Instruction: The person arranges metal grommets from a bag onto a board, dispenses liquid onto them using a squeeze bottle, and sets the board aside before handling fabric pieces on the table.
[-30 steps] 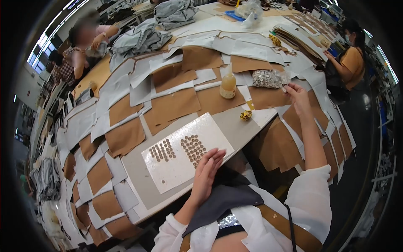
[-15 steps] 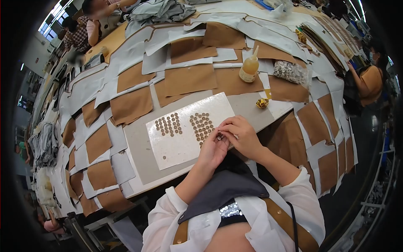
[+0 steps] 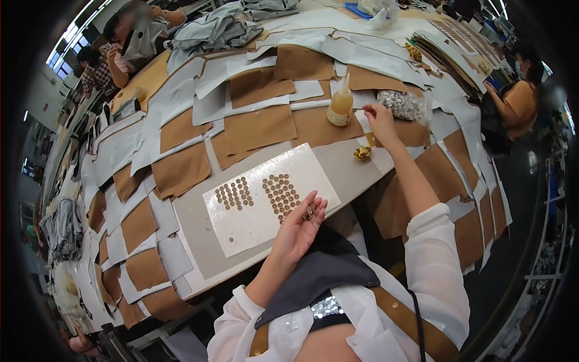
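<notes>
My left hand (image 3: 297,228) is palm up at the near edge of the white board (image 3: 250,232), its fingers curled around several small metal snaps (image 3: 309,212). Rows of round metal snaps (image 3: 281,194) lie on the board in two groups, with a single one near its lower left corner. My right hand (image 3: 381,122) reaches out between the glue bottle (image 3: 341,107) and the clear bag of metal pieces (image 3: 403,105). Its fingertips are pinched together; whatever they hold is too small to make out. A yellow and black bundle (image 3: 362,154) sits below the right wrist.
Overlapping brown pieces (image 3: 259,128) and white pieces (image 3: 145,151) cover the table around the board. Grey fabric (image 3: 214,30) is heaped at the back. One person (image 3: 520,102) stands at the right; other people (image 3: 96,72) are at the upper left.
From the bag my right hand came to my left hand, then moved out again toward the bottle. My left hand now shows metal snaps in its palm. The view has shifted.
</notes>
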